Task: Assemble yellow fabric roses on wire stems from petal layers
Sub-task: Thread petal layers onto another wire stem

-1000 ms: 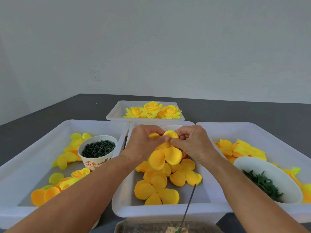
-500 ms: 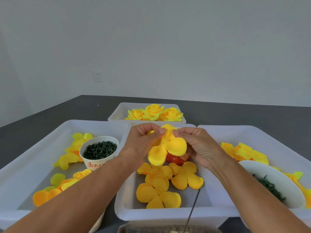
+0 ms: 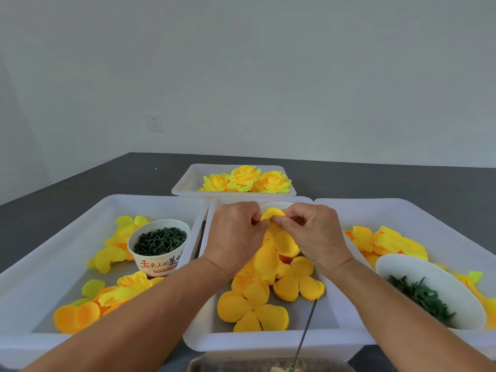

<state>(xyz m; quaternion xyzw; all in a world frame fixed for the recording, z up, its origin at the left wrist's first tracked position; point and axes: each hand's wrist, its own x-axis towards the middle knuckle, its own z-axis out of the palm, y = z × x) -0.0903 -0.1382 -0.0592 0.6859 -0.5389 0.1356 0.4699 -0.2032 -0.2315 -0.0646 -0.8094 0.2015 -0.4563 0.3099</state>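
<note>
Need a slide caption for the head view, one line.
Both hands pinch a yellow petal layer above the middle tray; finished roses in the far tray.

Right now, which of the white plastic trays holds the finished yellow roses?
The small white plastic tray at the back, beyond the three larger trays. It alone holds finished yellow fabric roses; the others hold loose flat petals and bowls of green parts.
</note>
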